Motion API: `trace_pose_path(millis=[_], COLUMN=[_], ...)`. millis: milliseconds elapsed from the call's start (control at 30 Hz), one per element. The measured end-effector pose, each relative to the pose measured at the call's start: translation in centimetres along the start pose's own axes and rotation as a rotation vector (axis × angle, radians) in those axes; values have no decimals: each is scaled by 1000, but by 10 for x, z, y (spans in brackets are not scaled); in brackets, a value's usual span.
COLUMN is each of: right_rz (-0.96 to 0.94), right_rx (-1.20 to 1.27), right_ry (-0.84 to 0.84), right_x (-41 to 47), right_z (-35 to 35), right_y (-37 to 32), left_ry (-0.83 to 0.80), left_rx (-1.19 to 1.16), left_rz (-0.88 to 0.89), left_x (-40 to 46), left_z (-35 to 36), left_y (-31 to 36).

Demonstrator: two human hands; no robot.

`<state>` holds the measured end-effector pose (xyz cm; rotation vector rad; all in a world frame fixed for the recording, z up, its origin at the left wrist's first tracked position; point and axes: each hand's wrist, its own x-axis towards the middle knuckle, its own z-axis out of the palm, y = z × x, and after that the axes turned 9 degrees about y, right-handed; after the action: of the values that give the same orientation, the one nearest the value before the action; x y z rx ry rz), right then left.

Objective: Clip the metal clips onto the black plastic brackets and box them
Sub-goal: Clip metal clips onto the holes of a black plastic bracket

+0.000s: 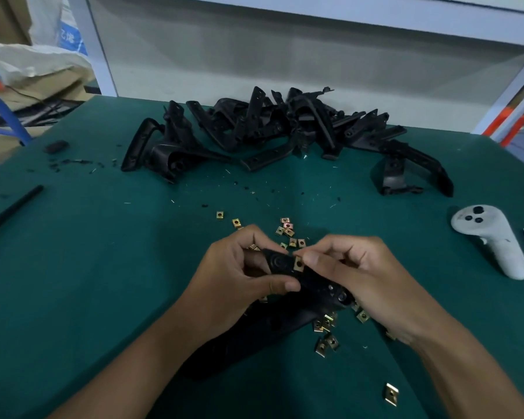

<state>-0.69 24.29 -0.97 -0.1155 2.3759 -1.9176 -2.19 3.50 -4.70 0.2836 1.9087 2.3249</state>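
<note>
My left hand [239,276] grips a black plastic bracket [315,285] above the green table, thumb curled over its upper face. My right hand [354,267] pinches a small brass-coloured metal clip [299,264] against the bracket's top edge. The bracket's long lower part [254,334] runs down and left under my left wrist. Loose metal clips lie scattered behind my hands [288,231], under my right hand [325,323], and one sits alone near the front [390,394].
A pile of black brackets [263,128] fills the back of the green table [88,267], with one more bracket [406,173] at the right. A white handheld controller [493,240] lies far right. A black rod [11,211] lies at the left edge. Plastic shavings litter the mat.
</note>
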Motion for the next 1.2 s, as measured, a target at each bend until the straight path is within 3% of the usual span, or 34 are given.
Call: trace_pose_path(millis=[200, 367, 500, 733, 1200], right_rz=[-123, -116, -212, -300, -454], right_rx=[-74, -14, -380, -845, -803], right_ry=[-35, 205, 348, 13, 6], right_x=[2, 12, 19, 19, 16], right_z=[0, 1, -1, -1, 8], right_y=[5, 16, 33, 49, 47], left_ry=[114, 176, 342, 476, 462], left_rx=[98, 25, -73, -310, -246], left_rz=[47, 73, 48, 25, 46], left_x=[2, 5, 14, 25, 20], left_z=[-1, 0, -14, -29, -27], left_y=[2, 2, 4, 5, 3])
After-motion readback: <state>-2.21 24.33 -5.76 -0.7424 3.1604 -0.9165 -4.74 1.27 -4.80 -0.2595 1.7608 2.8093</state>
